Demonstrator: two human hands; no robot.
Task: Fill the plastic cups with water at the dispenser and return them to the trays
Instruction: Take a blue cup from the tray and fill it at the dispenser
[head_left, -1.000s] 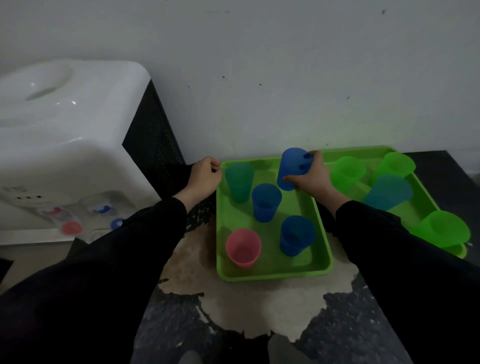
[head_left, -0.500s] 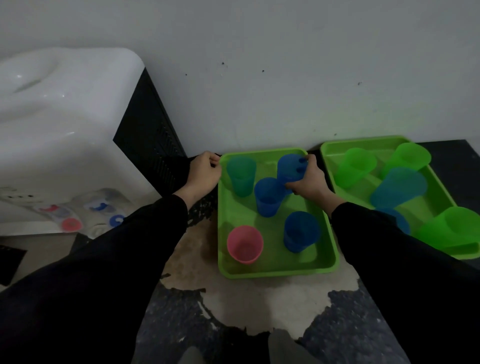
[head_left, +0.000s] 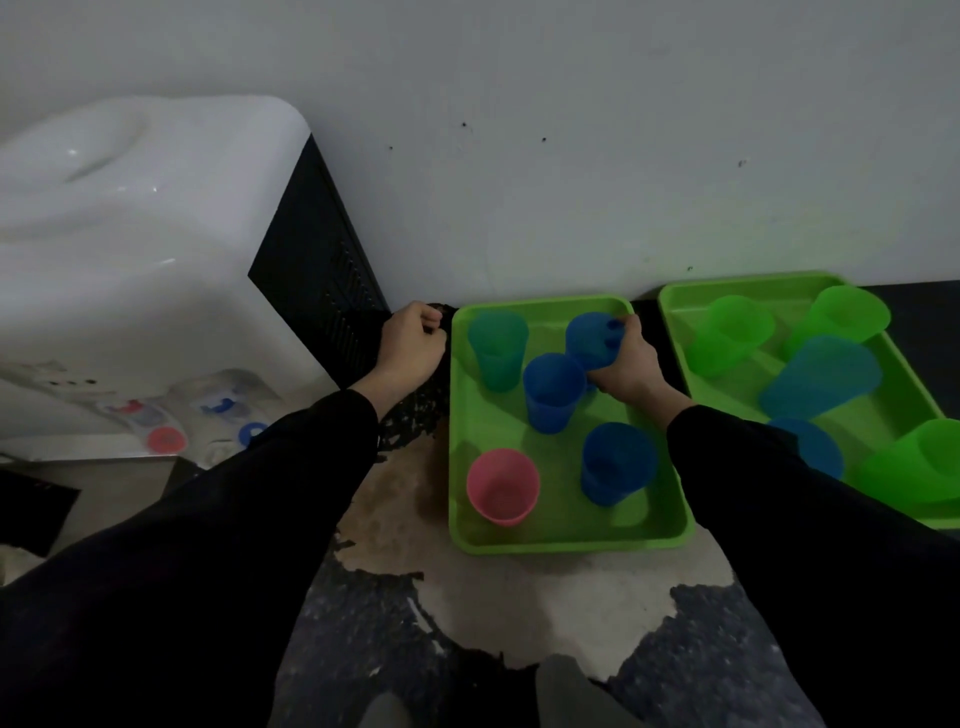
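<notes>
Our right hand (head_left: 626, 364) closes its fingers round a blue cup (head_left: 589, 338) at the back of the left tray (head_left: 571, 545), right of the frame's centre. The cup is of smooth, translucent plastic and tapers toward its base. The tray is a shallow, bright green rectangle with rounded corners and a raised rim.

Four more tapered plastic cups stand upright in it: a teal cup (head_left: 497, 351) at the back, a middle blue cup (head_left: 553, 392) just beside the held one, a front blue cup (head_left: 615, 462) and a pink cup (head_left: 503, 486).

Our left hand (head_left: 413, 345) sits with curled fingers at the tray's back left corner. We cannot tell whether it grips the rim.

At the right edge a second green tray (head_left: 727, 283) holds green cups (head_left: 732, 332) leaning at angles and a large teal cup (head_left: 826, 376).

The dispenser (head_left: 130, 234), with its glossy white rounded top and dark slatted side, fills the upper left. A red tap (head_left: 166, 439) and a blue tap (head_left: 253, 431) sit low on its front.

The counter (head_left: 519, 587) is dark and speckled, its coating peeled away to a pale, rough patch. Black sleeves (head_left: 234, 519) cover both arms.
</notes>
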